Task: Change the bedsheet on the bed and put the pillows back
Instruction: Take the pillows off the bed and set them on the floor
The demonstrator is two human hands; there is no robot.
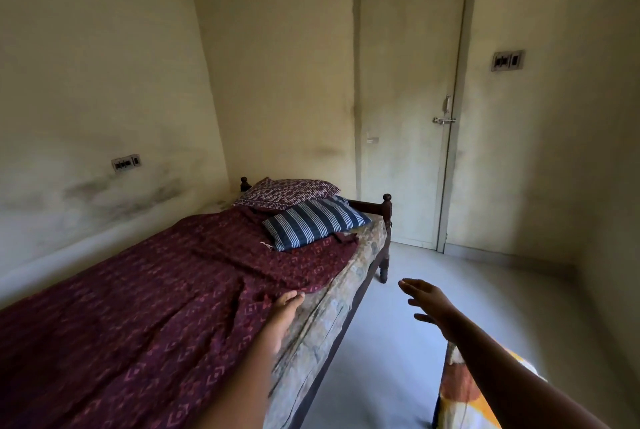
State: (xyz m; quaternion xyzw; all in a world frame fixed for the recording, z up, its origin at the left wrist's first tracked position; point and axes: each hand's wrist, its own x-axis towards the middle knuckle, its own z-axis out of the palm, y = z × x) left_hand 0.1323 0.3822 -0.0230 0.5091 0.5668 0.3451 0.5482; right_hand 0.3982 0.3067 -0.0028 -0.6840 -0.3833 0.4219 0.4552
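Note:
A maroon patterned bedsheet (145, 290) lies rumpled over the bed, its right edge pulled back so the worn mattress side (332, 317) shows. At the head of the bed a blue striped pillow (315, 224) leans on a maroon-and-white patterned pillow (287, 193). My left hand (282, 316) rests with straight fingers on the sheet's edge at the mattress corner line. My right hand (429, 304) hovers over the floor beside the bed, fingers spread, holding nothing. An orange, white and yellow cloth (464, 394) hangs under my right forearm.
The bed stands against the left wall, with dark wooden posts (386, 210) at its head. A closed door (408, 99) is behind the bed's head. Grey floor (450, 276) runs along the bed's right side. Switch plates sit on both walls.

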